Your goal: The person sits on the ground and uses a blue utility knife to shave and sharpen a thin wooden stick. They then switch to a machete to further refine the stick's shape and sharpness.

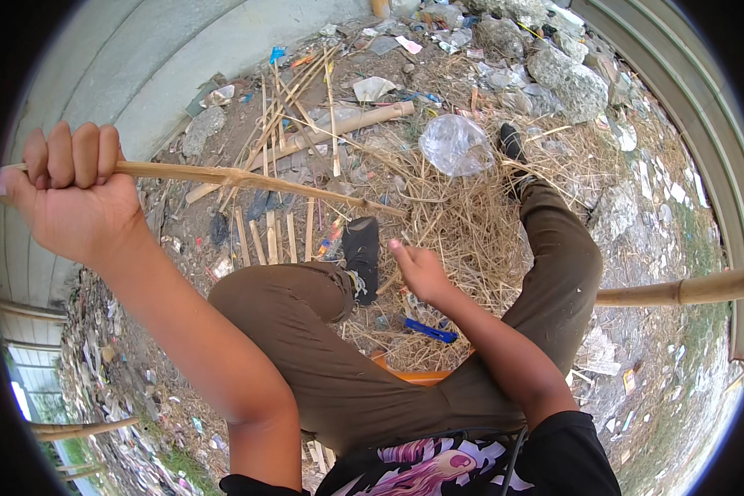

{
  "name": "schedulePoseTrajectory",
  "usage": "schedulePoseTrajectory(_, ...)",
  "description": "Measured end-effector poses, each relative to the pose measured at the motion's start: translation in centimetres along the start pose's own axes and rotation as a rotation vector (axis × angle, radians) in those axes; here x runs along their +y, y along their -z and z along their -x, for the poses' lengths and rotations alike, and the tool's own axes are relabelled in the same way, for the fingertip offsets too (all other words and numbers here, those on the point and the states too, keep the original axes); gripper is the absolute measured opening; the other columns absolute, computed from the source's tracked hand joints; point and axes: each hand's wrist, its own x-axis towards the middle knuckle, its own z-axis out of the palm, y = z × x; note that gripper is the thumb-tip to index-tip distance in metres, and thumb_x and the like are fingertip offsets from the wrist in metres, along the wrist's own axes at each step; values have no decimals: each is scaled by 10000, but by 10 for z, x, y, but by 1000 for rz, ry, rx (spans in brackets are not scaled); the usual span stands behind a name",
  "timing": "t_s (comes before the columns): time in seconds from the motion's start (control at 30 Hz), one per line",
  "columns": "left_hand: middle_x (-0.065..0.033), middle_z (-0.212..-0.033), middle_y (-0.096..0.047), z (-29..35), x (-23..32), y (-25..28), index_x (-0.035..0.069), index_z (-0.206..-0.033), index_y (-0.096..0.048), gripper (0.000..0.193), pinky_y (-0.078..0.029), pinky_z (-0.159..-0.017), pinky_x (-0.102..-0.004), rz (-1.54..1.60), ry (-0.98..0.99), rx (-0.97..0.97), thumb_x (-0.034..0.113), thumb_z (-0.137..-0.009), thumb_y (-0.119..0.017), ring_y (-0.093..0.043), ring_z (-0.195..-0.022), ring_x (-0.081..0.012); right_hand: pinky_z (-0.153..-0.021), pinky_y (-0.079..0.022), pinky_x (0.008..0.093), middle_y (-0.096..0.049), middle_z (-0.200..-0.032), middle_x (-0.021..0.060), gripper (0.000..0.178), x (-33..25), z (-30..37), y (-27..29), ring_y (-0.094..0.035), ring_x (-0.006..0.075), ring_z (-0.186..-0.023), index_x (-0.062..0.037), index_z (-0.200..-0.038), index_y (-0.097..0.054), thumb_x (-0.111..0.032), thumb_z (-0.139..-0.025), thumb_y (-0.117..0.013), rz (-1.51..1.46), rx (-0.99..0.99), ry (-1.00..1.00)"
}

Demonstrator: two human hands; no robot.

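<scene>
Raised at the left, my left hand (pixel 83 190) is closed in a fist round one end of a long split bamboo strip (pixel 236 177). The strip slants across toward the middle, and its far end is just above my right hand (pixel 424 271). That hand is over the straw between my legs, fingers curled in and thumb pointing up and left; whatever its fingers hold, if anything, is hidden. Below it, a blue utility knife (pixel 430 331) lies among the straw. My left shoe (pixel 361 258) stands near the strip's far end.
Several cut bamboo pieces (pixel 273 237) lie beside my left shoe. Farther off are a pile of strips (pixel 293 107) and a thick bamboo pole (pixel 339 130). A clear plastic bag (pixel 456 145) rests on dry straw (pixel 463 219). Rocks (pixel 566 78) and a pale wall (pixel 165 58) bound the littered ground.
</scene>
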Motion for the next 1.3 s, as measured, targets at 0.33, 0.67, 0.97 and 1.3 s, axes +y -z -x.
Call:
schedulePoseTrajectory(0.33, 16, -600, -156, 3, -10, -44, 163, -726, -189, 459, -120, -509, -302, -308, -143, 287, 376, -1061, -418, -105, -558, -118, -609, -434, 429, -528, -609, 117, 666, 61, -14, -32, -476, 222, -575, 22, -765, -565, -545, -1080, -410, -305, 77, -253)
schedulePoseTrajectory(0.67, -10, -652, -170, 15, -7, -79, 137, -732, -193, 281, -177, -511, -329, -595, -265, 526, 142, -953, -367, -165, -555, -140, -584, -456, 425, -566, -602, 152, 556, -49, 43, -36, -561, 240, -558, 17, -850, -553, -473, -1092, -446, -220, -43, 444)
schedulePoseTrajectory(0.97, -17, -649, -198, 8, -6, -56, 125, -711, -192, 312, -181, -497, -329, -538, -297, 645, -35, -865, -412, -200, -531, -145, -593, -472, 458, -603, -629, 199, 560, -50, 44, -48, -613, 343, -574, 12, -856, -567, -473, -1095, -421, -208, -7, 271)
schedulePoseTrajectory(1.3, -26, -670, -262, 7, -17, -43, 66, -750, -315, 425, -224, -500, -328, -595, -233, 708, 294, -1109, -328, -226, -552, -156, -597, -477, 482, -600, -620, 200, 559, -32, 31, -55, -613, 375, -568, 23, -844, -568, -465, -1087, -441, -138, 63, 191)
